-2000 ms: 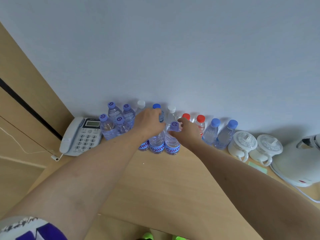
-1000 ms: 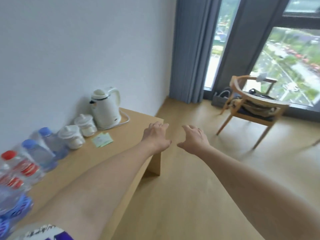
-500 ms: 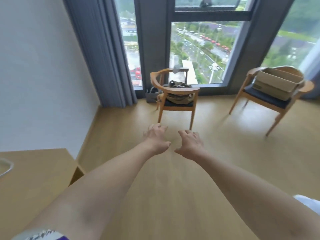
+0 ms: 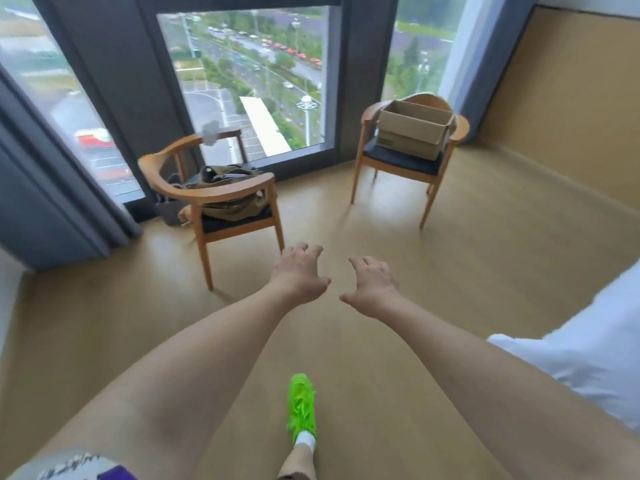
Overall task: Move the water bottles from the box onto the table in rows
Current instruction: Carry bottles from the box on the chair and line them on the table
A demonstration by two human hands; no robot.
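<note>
Over the wooden floor (image 4: 485, 271) we hold both arms out, palms down. On the left stands a wooden armchair (image 4: 211, 199) with an olive bag (image 4: 232, 202) on its seat. Our left hand (image 4: 299, 271) and right hand (image 4: 372, 284) hang side by side, fingers loosely spread, grasping nothing. Well beyond them, up to the right, the cardboard box (image 4: 412, 129) sits open on a second armchair (image 4: 405, 161) by the window (image 4: 249, 81). Below, our green shoe (image 4: 302, 407) steps forward.
</note>
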